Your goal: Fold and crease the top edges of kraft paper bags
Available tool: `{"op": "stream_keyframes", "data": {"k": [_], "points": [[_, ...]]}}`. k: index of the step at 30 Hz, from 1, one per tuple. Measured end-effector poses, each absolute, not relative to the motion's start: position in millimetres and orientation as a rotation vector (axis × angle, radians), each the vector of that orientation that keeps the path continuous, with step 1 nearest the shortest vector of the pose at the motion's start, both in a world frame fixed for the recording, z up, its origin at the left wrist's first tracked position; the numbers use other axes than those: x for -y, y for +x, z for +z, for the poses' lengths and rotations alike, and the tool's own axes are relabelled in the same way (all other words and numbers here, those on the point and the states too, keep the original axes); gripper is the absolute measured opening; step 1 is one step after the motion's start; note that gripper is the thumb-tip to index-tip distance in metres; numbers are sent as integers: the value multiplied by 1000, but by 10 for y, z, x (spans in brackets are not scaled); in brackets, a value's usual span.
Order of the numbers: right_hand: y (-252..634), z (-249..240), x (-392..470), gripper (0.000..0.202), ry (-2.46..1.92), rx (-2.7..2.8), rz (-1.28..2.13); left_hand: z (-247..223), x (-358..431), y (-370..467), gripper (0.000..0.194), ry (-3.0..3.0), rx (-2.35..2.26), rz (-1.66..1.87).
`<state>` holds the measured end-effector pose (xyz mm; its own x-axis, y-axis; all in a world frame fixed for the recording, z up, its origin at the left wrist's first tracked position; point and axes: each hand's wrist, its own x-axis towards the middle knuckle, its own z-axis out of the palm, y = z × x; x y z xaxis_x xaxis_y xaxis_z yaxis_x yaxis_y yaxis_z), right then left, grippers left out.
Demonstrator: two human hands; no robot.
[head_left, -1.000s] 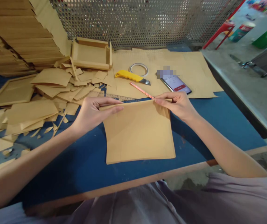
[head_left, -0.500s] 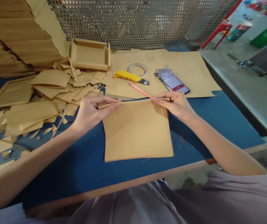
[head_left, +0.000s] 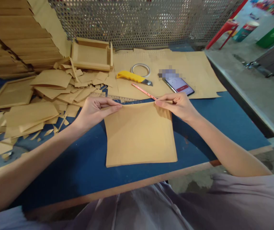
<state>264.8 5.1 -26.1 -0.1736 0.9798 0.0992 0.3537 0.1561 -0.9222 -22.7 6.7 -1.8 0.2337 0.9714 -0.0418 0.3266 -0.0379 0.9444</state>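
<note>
A sheet of brown kraft paper [head_left: 140,137], possibly folded or layered, spans the space between my two hands. My left hand [head_left: 95,111] pinches its far edge near the left corner, thumb on top. At the right end of that same edge, my right hand [head_left: 177,105] grips the paper between thumb and fingers. The near side of the sheet hangs toward me over the blue tabletop [head_left: 79,179]. Just beyond the far edge lie a pink pencil [head_left: 143,91] and a clear ruler [head_left: 117,97], partly hidden by the paper.
A yellow utility knife [head_left: 133,77], a tape roll [head_left: 140,69] and a phone [head_left: 178,84] lie on a flat brown sheet [head_left: 199,70]. Paper scraps [head_left: 34,116] cover the left side, by a shallow cardboard tray [head_left: 91,56] and tall cardboard stacks [head_left: 10,32]. Perforated metal [head_left: 137,22] stands behind.
Both hands keep their pinch on the far edge of the paper. The left hand and the sheet have shifted very slightly; otherwise the view has only moved a little.
</note>
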Motion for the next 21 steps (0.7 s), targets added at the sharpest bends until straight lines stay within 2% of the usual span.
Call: {"op": "stream_keyframes", "data": {"k": [10, 21], "points": [[2545, -44, 114, 20, -1248, 1974, 1185, 88, 157, -93, 14, 1669, -1232, 713], [2456, -26, 172, 18, -1219, 1994, 1273, 125, 130, -84, 13, 1672, -1113, 536]]}}
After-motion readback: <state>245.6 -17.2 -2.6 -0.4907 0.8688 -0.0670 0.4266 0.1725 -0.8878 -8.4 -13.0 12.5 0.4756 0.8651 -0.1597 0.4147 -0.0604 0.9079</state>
